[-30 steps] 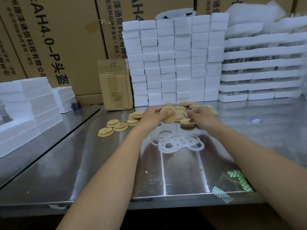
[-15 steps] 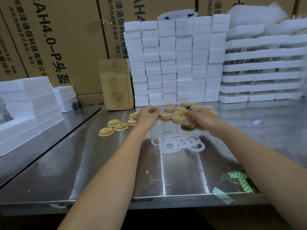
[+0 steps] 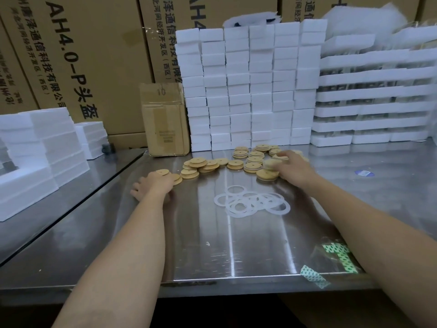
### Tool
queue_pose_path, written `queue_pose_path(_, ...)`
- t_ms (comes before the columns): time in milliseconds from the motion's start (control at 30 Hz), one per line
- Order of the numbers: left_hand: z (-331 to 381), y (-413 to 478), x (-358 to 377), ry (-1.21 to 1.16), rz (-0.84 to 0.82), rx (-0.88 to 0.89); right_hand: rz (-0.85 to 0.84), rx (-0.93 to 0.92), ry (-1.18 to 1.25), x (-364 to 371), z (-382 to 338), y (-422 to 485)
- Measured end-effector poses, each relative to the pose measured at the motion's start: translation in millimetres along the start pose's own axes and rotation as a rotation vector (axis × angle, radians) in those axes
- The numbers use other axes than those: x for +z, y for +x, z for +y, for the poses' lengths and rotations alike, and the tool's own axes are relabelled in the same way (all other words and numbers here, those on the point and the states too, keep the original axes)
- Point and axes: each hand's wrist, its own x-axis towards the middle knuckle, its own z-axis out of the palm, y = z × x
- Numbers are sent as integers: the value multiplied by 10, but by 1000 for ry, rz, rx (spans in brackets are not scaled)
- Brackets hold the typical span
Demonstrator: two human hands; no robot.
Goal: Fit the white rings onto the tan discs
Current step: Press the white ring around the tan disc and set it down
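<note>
Many tan discs (image 3: 252, 167) with centre holes lie in low stacks across the back of the steel table (image 3: 212, 252). A loose pile of thin white rings (image 3: 250, 203) lies in front of them. My left hand (image 3: 151, 188) lies palm down with its fingers spread over the leftmost discs (image 3: 162, 172); what is under the palm is hidden. My right hand (image 3: 294, 168) is in the right end of the disc pile, its fingers curled round a pale tan disc (image 3: 272, 163) raised a little off the stack.
A small cardboard box (image 3: 164, 119) and walls of white foam blocks (image 3: 250, 86) stand behind the discs. More foam blocks (image 3: 35, 143) sit at left past a table seam. Green patterned tape scraps (image 3: 338, 255) lie near the front right edge.
My left hand has swung left from the middle to the leftmost discs and spread its fingers. My right hand has dropped back into the right side of the pile.
</note>
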Motion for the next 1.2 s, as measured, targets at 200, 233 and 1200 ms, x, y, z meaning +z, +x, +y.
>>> queue_pose_path(200, -30, 40, -82, -80, -23, -36, -40, -164, -102, 74, -54, -62)
queue_pose_path(233, -38, 55, -94, -103, -6, -35, -36, -176, -122, 71, -71, -71)
queue_pose_path(1200, 245, -167, -315, -1711, -365, -237, -366, -437, -358, 368, -197, -239)
